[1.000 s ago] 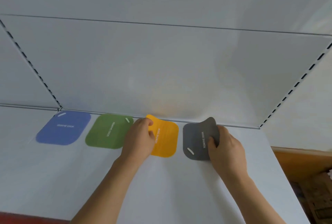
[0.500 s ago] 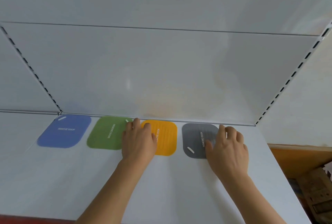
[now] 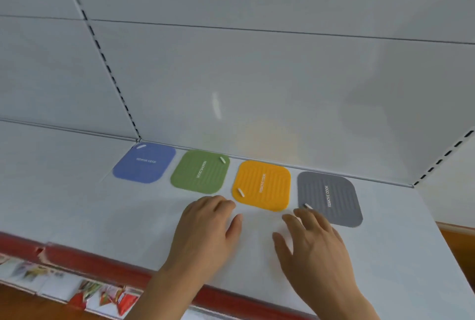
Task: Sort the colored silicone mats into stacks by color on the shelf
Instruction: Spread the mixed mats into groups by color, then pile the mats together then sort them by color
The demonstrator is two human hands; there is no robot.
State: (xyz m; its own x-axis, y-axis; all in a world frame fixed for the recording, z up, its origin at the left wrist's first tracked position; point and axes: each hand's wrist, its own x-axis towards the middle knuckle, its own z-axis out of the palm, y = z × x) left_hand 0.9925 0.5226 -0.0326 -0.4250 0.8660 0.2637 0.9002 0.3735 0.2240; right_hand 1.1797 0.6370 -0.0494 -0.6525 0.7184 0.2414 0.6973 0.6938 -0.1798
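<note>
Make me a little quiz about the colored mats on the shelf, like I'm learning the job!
1. Going left to right, what order are the four mat colors in?
2. True or false: the left hand is gripping the yellow mat.
3. Which mat lies nearest the right hand: A blue, B green, C gray?

Key:
1. Blue mat, green mat, yellow mat, gray mat.
2. False: the left hand holds nothing.
3. C: the right hand is just in front of the gray mat.
</note>
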